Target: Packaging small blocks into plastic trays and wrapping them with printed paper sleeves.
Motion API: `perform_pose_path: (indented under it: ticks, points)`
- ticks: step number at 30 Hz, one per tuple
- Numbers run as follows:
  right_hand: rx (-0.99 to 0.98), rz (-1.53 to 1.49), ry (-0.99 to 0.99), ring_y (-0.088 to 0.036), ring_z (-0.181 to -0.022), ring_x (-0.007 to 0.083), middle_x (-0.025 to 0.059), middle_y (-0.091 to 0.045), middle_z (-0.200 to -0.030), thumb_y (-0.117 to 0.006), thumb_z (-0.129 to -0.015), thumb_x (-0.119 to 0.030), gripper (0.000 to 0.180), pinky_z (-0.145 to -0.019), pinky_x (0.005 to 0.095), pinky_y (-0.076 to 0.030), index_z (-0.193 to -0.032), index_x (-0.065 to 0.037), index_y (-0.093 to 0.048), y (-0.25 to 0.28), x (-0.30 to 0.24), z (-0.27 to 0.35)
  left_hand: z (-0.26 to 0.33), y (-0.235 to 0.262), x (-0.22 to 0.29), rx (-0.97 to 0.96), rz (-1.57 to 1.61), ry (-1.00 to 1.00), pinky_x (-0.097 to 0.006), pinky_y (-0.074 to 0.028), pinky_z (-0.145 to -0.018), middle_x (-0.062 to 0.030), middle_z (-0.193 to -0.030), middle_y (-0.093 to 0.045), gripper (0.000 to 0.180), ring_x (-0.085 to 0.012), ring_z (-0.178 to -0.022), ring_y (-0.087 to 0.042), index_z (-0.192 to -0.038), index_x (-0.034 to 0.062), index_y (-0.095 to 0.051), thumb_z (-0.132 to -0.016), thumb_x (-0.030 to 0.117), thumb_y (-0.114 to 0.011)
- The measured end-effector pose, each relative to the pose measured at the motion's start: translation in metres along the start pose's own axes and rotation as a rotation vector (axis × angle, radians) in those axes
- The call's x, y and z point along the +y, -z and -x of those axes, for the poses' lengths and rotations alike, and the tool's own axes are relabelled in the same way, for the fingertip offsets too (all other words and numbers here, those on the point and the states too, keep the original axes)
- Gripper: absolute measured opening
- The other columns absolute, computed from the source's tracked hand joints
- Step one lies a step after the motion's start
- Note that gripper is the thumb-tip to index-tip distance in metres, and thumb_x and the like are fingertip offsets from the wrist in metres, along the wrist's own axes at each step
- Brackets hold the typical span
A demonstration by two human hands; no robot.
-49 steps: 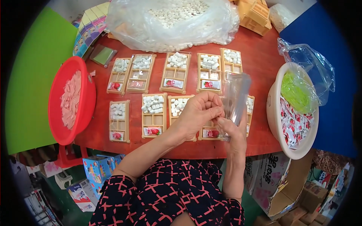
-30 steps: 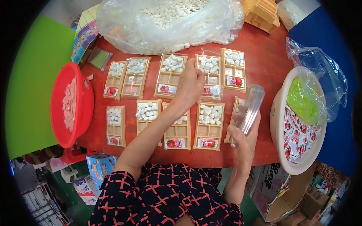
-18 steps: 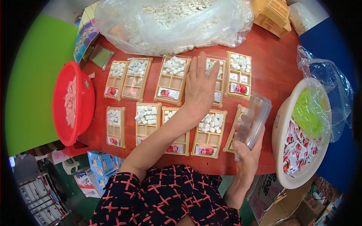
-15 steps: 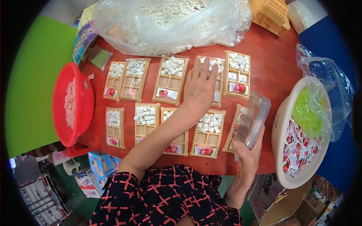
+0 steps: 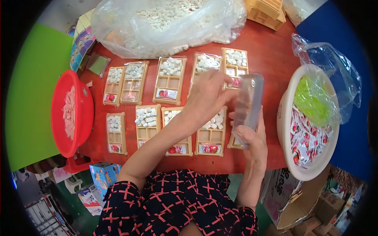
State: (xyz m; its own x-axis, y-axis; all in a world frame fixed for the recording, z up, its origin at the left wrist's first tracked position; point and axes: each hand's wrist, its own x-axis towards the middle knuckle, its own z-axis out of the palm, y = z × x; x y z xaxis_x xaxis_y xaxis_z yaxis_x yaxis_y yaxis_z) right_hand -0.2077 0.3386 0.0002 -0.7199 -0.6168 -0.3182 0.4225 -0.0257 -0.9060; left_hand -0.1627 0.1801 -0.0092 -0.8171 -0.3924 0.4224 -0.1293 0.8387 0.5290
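Observation:
My right hand (image 5: 253,137) grips a stack of clear plastic lids (image 5: 251,98), held tilted over the table's right side. My left hand (image 5: 208,92) reaches toward the stack, thumb and fingers apart, with nothing visible in it. Beneath the left hand lies a tan divided tray (image 5: 195,80) with white marshmallow-like pieces and a glossy clear cover. Beside it sits another such tray (image 5: 236,72), partly behind the fingers. Several similar trays stand in two rows, such as one tray (image 5: 169,80) with a strawberry-printed packet. My left forearm partly hides the front row.
A large clear bag (image 5: 118,31) of white pieces lies at the back. At left stands a red basin (image 5: 87,114) with pink packets; at right a cream basin (image 5: 282,114) holds strawberry packets and a green bundle. Stacked tan trays (image 5: 267,13) are at the back right.
My left hand has drawn back from the covered back-row tray and moved toward the lids. The lid stack has come slightly left and upright. The whole view has shifted a little.

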Motion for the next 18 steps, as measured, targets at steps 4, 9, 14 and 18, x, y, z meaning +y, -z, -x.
perform_pose_path:
  ticks: [4, 9, 14, 18]
  points:
    - [-0.093, -0.144, 0.025, -0.052, -0.097, 0.0177, 0.0092, -0.047, -0.113, -0.070, -0.058, -0.023, 0.084, -0.081, 0.0295, -0.045, -0.129, 0.000, -0.032, -0.008, 0.004, 0.004, 0.017, 0.010, 0.015, -0.612, 1.273, 0.502, -0.020, -0.046, -0.065, 0.0003, -0.078, -0.057, 0.009, -0.0054, -0.072, -0.054, -0.088, 0.0012, -0.056, -0.080, 0.003, -0.060]
    - [-0.149, -0.148, -0.062, -0.051, -0.096, 0.0162, 0.0070, -0.047, -0.109, -0.073, -0.057, -0.020, 0.088, -0.075, 0.0261, -0.046, -0.131, -0.003, -0.029, -0.009, 0.003, 0.012, 0.029, 0.018, 0.023, -0.534, 1.286, 0.536, -0.020, -0.046, -0.063, 0.0000, -0.077, -0.057, 0.003, -0.0051, -0.070, -0.054, -0.085, 0.0013, -0.058, -0.082, 0.002, -0.058]
    - [-0.163, -0.176, -0.046, -0.053, -0.098, 0.0184, 0.0081, -0.049, -0.109, -0.079, -0.057, -0.031, 0.091, -0.080, 0.0308, -0.048, -0.129, -0.001, -0.032, -0.007, 0.012, 0.018, 0.036, 0.025, 0.027, -0.483, 1.286, 0.514, -0.020, -0.045, -0.061, -0.0003, -0.076, -0.057, 0.004, -0.0056, -0.069, -0.054, -0.086, 0.0013, -0.058, -0.083, 0.004, -0.058]
    - [-0.214, -0.314, -0.041, -0.052, -0.094, 0.0165, 0.0067, -0.049, -0.106, -0.078, -0.058, -0.030, 0.090, -0.079, 0.0283, -0.045, -0.130, -0.003, -0.031, -0.007, 0.017, 0.022, 0.040, 0.029, 0.028, -0.524, 1.317, 0.532, -0.021, -0.045, -0.062, -0.0010, -0.076, -0.057, 0.007, -0.0060, -0.069, -0.053, -0.085, 0.0026, -0.056, -0.086, 0.009, -0.054]
